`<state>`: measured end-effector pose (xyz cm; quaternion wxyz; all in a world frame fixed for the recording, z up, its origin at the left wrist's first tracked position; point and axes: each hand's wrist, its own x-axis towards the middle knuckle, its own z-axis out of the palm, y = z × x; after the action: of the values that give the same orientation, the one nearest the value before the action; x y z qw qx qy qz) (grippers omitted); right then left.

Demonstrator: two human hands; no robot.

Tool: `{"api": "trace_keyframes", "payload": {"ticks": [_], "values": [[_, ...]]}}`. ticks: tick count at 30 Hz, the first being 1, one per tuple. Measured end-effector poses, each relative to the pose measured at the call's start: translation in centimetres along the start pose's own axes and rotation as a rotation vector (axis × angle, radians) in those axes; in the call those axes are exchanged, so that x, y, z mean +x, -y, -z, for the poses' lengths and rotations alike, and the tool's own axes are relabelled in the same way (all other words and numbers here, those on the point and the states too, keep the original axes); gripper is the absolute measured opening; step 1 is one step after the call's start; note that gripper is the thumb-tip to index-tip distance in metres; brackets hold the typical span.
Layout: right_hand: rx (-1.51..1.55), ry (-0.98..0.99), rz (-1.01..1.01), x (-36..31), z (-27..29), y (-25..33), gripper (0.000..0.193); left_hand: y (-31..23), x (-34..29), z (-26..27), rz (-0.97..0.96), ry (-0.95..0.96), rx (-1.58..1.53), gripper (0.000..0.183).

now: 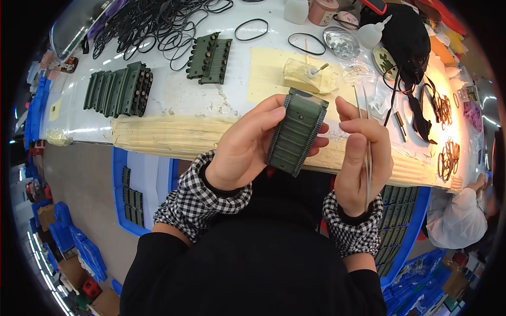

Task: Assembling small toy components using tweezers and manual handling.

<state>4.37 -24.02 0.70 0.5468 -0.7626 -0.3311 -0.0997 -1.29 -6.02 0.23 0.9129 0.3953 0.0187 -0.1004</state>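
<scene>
My left hand [240, 145] is closed around a dark green model tank hull [296, 134]. The hull has ribbed strips along both long sides, crosswise ridges and a small round spot near its far end. It is tilted, its far end leaning right, above the table's front edge. A pair of thin metal tweezers [368, 181] lies in my right hand [363, 166], which is closed on them beside the hull. The tweezer tips point away from me, slightly apart, with nothing visible between them. Just beyond the hull sits a yellowish block [311, 76] with a small nozzle-like piece on top.
Stacked green hull parts [118, 90] and a second green group [209, 59] stand on the left. Black loops [142, 29] lie tangled behind them. Blue trays [122, 210] with green parts sit below the table on both sides. A co-worker's pale sleeve [456, 226] shows at right.
</scene>
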Motion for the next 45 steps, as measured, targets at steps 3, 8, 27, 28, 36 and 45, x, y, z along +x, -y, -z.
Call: {"api": "trace_keyframes", "payload": {"ticks": [3, 8, 27, 28, 36, 45], "values": [[0.117, -0.017, -0.024, 0.3, -0.6, 0.2, 0.02, 0.6, 0.3, -0.5, -0.024, -0.037, 0.097, 0.049], [0.231, -0.023, -0.111, 0.3, -1.0, 0.6, 0.025, 0.8, -0.3, -1.0, -0.049, -0.05, 0.169, 0.045], [0.068, 0.011, 0.085, 0.4, -1.6, 1.5, 0.03, 0.5, -0.3, 0.3, -0.037, -0.11, 0.208, 0.032], [0.063, 0.013, 0.1, 0.3, -1.6, 1.5, 0.029, 0.5, -0.3, 0.4, -0.024, -0.109, 0.194, 0.032], [0.405, -0.049, -0.167, 0.4, -0.7, 0.8, 0.028, 0.6, -0.3, -0.4, -0.101, -0.066, 0.207, 0.031], [0.762, -0.178, -0.254, 1.3, -1.1, 0.1, 0.022, 0.8, -0.5, 0.5, -0.54, -0.196, 0.557, 0.024]]}}
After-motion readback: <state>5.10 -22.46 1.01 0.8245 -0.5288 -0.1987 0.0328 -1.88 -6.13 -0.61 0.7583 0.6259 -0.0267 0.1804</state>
